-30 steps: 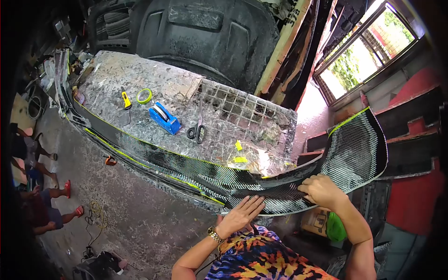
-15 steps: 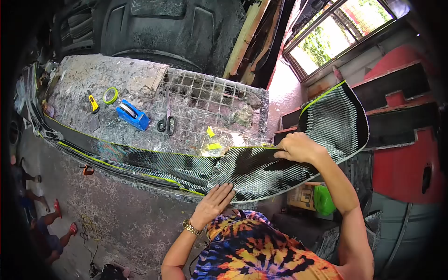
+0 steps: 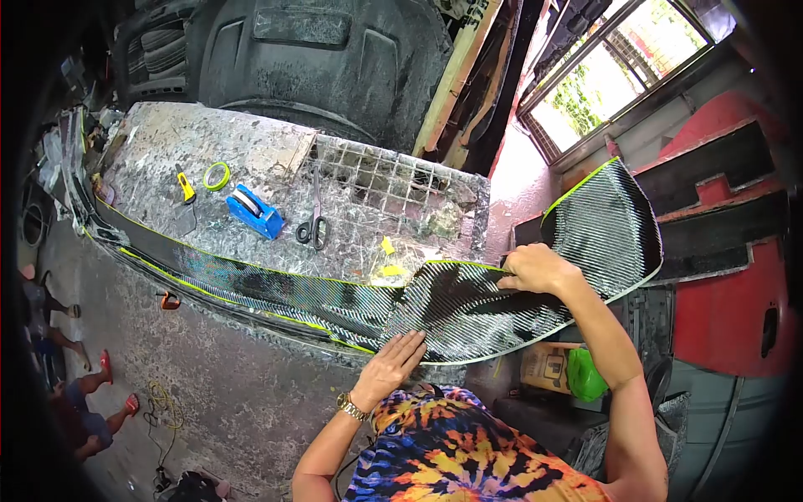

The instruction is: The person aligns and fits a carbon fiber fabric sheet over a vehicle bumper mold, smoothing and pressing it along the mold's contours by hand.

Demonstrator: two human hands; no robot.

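Note:
A long black carbon fibre cloth (image 3: 477,314), edged with yellow-green tape, lies along a curved mould at the near side of the bench. My left hand (image 3: 390,366) rests flat on its near edge, fingers stretched out. At the far edge my right hand (image 3: 542,269) has its fingers curled over the cloth, gripping it; the fingertips are partly hidden. To the right of that hand, the cloth's end flares up into a wide flap (image 3: 598,222). Small yellow tape scraps (image 3: 390,270) lie on the bench beyond the cloth.
On the worn bench (image 3: 176,138) are scissors (image 3: 311,230), a blue tape dispenser (image 3: 256,212), a green tape roll (image 3: 217,176) and a yellow cutter (image 3: 186,189). An orange clamp (image 3: 170,300) hangs at the mould's near edge. Another person's legs (image 3: 88,393) show at lower left.
The head view has shifted slightly, so the bench and tools appear a little further right and lower. Both hands keep nearly the same places on the cloth.

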